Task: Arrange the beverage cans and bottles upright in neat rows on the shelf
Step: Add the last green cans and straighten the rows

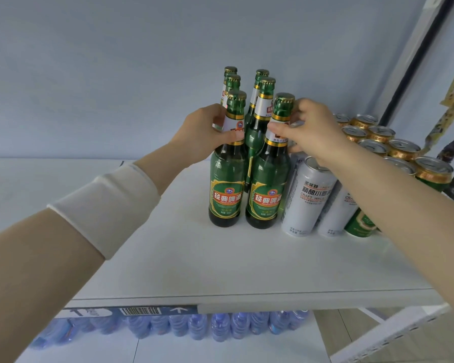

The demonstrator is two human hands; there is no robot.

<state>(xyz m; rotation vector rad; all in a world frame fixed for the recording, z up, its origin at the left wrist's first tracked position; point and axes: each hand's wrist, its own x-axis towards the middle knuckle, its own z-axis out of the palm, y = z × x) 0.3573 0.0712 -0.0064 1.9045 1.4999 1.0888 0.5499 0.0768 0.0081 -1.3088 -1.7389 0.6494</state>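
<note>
Gripped at the neck: front-left beer bottle in the curled fingers of the left hand, front-right beer bottle pinched by the right hand. Both upright, side by side at the middle of the white shelf. Toward the shelf's back, four more bottles in two files; toward its right end, white craft-beer cans, then gold-rimmed cans. Apparently squaring off the front pair — next, probably, letting go cleanly without tipping either.
</note>
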